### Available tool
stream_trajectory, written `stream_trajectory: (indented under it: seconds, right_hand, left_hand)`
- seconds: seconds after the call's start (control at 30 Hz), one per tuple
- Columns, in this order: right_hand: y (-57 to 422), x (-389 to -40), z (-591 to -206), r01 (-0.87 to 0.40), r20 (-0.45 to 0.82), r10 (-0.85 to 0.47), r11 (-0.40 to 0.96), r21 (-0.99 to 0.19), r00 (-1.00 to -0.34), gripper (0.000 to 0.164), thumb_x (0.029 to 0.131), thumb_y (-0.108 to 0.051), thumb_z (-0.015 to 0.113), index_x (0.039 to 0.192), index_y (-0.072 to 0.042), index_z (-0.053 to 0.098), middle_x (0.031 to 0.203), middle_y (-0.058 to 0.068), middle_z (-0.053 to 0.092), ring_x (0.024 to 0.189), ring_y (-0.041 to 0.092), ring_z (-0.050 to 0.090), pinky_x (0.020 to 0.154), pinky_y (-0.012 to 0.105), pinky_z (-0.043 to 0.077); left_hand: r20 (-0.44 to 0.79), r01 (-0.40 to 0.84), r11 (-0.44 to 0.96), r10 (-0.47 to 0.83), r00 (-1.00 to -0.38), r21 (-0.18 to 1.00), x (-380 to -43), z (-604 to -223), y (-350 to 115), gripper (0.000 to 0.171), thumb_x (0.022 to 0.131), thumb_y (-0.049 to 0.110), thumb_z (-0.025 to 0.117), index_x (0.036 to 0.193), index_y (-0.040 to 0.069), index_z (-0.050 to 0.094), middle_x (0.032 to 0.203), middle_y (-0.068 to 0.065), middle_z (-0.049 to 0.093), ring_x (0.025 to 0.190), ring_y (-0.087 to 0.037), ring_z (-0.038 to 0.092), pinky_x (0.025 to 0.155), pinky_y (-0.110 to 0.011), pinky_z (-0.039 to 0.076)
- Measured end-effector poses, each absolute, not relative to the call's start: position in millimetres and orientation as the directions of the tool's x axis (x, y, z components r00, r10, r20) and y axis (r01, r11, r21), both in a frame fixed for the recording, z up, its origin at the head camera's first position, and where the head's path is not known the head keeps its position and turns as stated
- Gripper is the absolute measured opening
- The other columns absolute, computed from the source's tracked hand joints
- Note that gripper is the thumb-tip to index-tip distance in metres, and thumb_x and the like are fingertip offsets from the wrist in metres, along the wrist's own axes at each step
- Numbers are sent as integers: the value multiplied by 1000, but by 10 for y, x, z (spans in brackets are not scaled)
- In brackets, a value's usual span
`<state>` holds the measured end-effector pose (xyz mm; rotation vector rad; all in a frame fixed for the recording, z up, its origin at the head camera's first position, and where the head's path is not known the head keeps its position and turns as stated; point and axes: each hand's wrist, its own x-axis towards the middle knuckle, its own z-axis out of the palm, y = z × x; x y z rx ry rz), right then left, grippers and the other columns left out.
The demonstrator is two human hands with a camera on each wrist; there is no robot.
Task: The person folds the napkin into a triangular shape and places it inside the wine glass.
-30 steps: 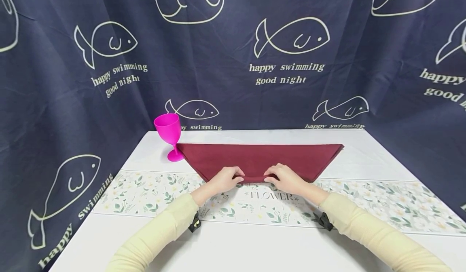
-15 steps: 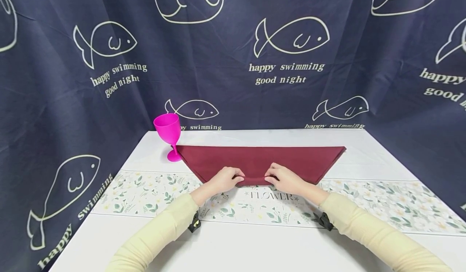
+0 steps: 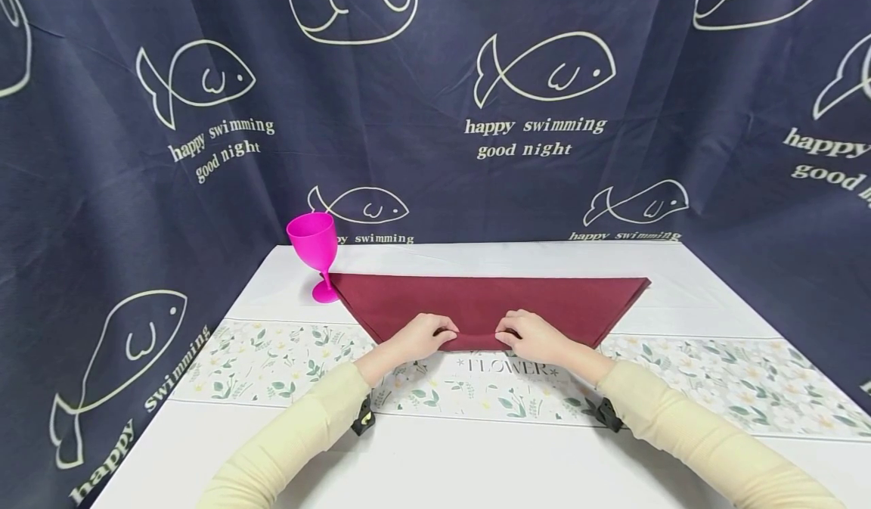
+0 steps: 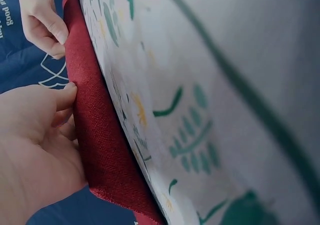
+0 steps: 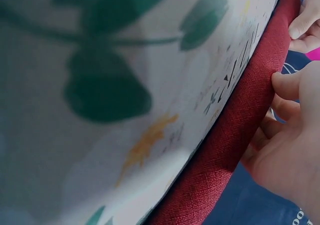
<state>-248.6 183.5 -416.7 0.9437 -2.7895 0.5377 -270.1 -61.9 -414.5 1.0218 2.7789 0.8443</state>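
A dark red cloth napkin [image 3: 483, 301] lies on the table as a trapezoid, its long side at the back and its narrow side toward me. That near edge is rolled into a thick band, which shows close up in the left wrist view. My left hand [image 3: 420, 336] grips the band left of its middle, thumb on the cloth and fingers curled behind. Mirroring it on the right, my right hand [image 3: 534, 336] pinches the same band. A short stretch of rolled napkin [image 5: 250, 102] runs between the two hands. Some fingertips are hidden behind the cloth.
A bright pink goblet [image 3: 314, 244] stands upright by the napkin's far left corner, its foot right at the cloth. The white table [image 3: 435, 463] carries a flowered strip [image 3: 272, 361] across its middle. A dark blue fish-print curtain [image 3: 422, 146] hangs behind and at both sides.
The napkin has slid slightly toward me, its far edge and right corner now a little nearer. Both hands keep their places on the rolled edge, the right fingers shifting slightly. The goblet stays put.
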Motion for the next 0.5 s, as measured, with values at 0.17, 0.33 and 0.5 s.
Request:
stream_trajectory:
  seconds: [0.17,0.33,0.5]
  right_hand:
    - [1835,-2489,-4165,-610,238,-561,738,-288,-793,14,93,-14,55,90,-9,68,83,-2,61,82,17,58,76,37,49]
    - [1826,-2482,-4162,-582,210,-543,756,-300,-813,15,94,-13,54,94,-8,68,87,0,63,85,19,60,78,39,50]
    - [1817,-2478,-4162,-559,206,-520,761,-330,-829,11,94,-12,54,96,-9,65,89,0,64,86,18,60,79,39,50]
  left_hand:
    - [113,587,646,620,-776,489,-2704,-4157,-641,19,95,16,54,106,10,69,100,-3,68,92,-15,61,83,-30,50]
    - [81,574,661,620,-781,483,-2700,-4153,-650,24,91,12,54,112,8,65,104,-4,66,92,-13,58,85,-29,49]
    - [77,559,658,610,-788,506,-2703,-4155,-644,22,91,10,54,111,7,64,105,-6,66,97,-16,60,89,-31,49]
